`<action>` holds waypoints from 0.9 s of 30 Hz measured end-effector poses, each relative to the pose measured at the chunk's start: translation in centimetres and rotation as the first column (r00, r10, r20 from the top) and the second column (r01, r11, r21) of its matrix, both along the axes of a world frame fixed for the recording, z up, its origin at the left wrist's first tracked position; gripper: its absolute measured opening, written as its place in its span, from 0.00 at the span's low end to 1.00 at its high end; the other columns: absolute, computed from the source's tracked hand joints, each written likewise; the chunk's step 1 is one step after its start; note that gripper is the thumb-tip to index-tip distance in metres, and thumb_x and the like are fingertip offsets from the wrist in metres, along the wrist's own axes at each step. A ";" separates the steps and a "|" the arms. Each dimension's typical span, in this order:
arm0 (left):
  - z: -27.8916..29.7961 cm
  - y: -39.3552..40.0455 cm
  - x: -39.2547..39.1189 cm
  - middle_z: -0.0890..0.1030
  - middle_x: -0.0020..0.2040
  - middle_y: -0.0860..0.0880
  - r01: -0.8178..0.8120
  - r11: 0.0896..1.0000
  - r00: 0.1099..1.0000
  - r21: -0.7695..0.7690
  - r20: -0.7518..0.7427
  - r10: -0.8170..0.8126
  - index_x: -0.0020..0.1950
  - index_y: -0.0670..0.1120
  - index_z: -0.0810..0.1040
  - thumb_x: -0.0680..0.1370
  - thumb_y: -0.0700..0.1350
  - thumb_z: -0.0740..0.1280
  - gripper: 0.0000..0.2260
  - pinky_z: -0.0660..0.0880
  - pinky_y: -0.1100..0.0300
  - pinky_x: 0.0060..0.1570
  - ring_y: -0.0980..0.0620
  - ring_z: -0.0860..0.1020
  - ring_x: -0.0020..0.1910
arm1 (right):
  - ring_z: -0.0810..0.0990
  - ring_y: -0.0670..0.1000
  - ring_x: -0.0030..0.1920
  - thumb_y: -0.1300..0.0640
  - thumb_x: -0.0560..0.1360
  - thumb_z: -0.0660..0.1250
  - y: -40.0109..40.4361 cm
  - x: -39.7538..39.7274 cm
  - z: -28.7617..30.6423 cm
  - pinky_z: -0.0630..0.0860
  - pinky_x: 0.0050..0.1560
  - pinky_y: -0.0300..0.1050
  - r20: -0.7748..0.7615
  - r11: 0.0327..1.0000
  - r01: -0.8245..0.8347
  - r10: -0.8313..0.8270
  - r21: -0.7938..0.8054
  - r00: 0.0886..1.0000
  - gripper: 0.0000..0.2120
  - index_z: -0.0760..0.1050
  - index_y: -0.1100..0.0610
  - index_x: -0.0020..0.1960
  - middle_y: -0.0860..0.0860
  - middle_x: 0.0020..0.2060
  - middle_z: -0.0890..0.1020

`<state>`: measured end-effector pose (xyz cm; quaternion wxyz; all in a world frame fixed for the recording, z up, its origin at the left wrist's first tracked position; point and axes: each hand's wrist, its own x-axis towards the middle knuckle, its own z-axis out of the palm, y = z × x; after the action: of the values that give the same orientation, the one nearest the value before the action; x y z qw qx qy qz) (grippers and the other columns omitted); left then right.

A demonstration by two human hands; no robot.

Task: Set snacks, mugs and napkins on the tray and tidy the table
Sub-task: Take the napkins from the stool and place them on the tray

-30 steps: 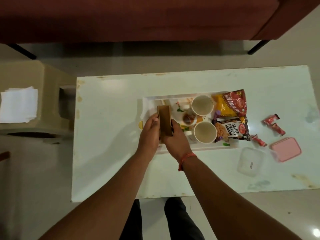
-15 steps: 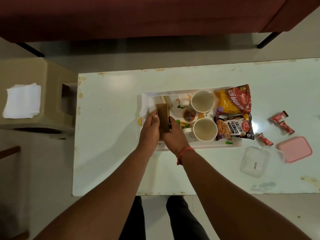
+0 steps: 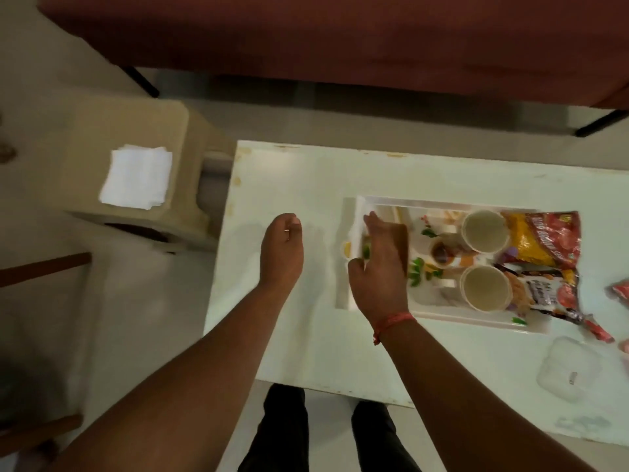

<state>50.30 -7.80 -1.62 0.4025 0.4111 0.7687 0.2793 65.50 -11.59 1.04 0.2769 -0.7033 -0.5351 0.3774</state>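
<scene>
Napkins (image 3: 138, 180) sit stacked on stool (image 3: 115, 158), well left of tray (image 3: 442, 313). Thin, limp, light; pinch whole stack at an edge. Left hand (image 3: 281, 248) loosely curled, empty; right hand (image 3: 381, 260) spread over tray, empty.

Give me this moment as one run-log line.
left hand: empty, over bare table | right hand: over tray's left end | mugs, snack packets: on tray | napkins: on stool

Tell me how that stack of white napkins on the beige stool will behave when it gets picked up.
The napkin stack looks thin and loosely layered, with uneven edges, so it will probably flop and fan apart unless pinched. It seems light; a quick lift may shed sheets. Lying flat on the stool, it should not roll or tip.
</scene>
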 end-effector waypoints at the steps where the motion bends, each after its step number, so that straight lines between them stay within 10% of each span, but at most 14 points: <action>1: 0.0 0.4 -2.2 0.79 0.61 0.46 -0.001 1.000 0.998 0.024 -0.062 0.003 0.63 0.45 0.76 0.83 0.47 0.59 0.13 0.72 0.59 0.60 0.50 0.77 0.60 | 0.62 0.48 0.76 0.70 0.73 0.62 0.5 -1.8 0.2 0.53 0.72 0.30 -0.006 0.998 -0.056 0.056 -0.015 0.998 0.33 0.62 0.56 0.76 0.50 0.76 0.66; 11: -0.7 5.4 -27.4 0.74 0.61 0.36 -0.057 0.994 0.877 0.093 -0.472 0.094 0.62 0.37 0.76 0.79 0.40 0.64 0.13 0.70 0.46 0.64 0.37 0.74 0.61 | 0.68 0.55 0.72 0.55 0.80 0.62 8.3 -23.7 -2.6 0.65 0.71 0.45 -0.191 0.876 -0.421 0.383 -0.235 0.904 0.27 0.61 0.58 0.77 0.55 0.74 0.69; 21: -3.6 12.1 -36.8 0.69 0.68 0.39 -0.110 0.963 0.788 -0.244 -0.612 -0.065 0.69 0.42 0.69 0.79 0.54 0.63 0.23 0.71 0.46 0.61 0.38 0.70 0.65 | 0.77 0.58 0.60 0.51 0.81 0.61 16.2 -37.0 -7.0 0.71 0.53 0.45 -0.163 0.902 -0.252 0.206 -0.351 0.965 0.22 0.67 0.61 0.70 0.58 0.64 0.76; 27: -3.8 13.6 -36.8 0.75 0.65 0.40 -0.095 0.965 0.919 -0.245 -0.395 -0.010 0.68 0.39 0.64 0.78 0.47 0.69 0.24 0.74 0.50 0.56 0.40 0.76 0.62 | 0.79 0.55 0.57 0.47 0.79 0.65 18.2 -39.1 -8.7 0.78 0.60 0.50 -0.016 0.929 -0.085 0.084 -0.360 0.996 0.24 0.68 0.60 0.69 0.55 0.61 0.77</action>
<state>13.53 5.78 -5.44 0.2841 0.3858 0.8724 0.0969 26.45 6.61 -7.67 0.1268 -0.7184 -0.4865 0.4808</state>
